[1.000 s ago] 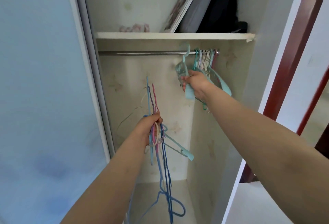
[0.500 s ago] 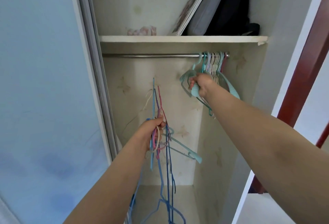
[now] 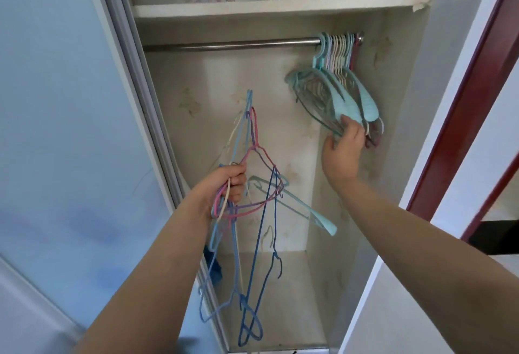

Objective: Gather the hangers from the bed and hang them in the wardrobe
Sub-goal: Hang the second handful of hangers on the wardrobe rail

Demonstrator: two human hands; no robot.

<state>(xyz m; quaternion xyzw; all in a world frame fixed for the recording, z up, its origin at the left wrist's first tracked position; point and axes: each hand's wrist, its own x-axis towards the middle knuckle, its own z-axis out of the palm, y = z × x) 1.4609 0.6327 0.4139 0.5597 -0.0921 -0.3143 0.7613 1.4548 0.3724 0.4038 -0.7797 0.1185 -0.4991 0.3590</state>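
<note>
So the left hand (image 3: 229,185) at centre frame is fisted around a tangled bunch of wire hangers (image 3: 247,213), hooks pointing every which way, basically parked there as the supply. Over at upper right, the right hand (image 3: 344,147) has its fingers loosely spread against the bottom of the hung hangers (image 3: 334,92), probably steadying them so they sit packed at the right end of the rail (image 3: 230,44). That leaves the rest of the wardrobe rail free for the bunch.

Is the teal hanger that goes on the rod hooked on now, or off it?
Hooked on. The teal hanger has its hook over the rod, leftmost in the hung bunch.
</note>
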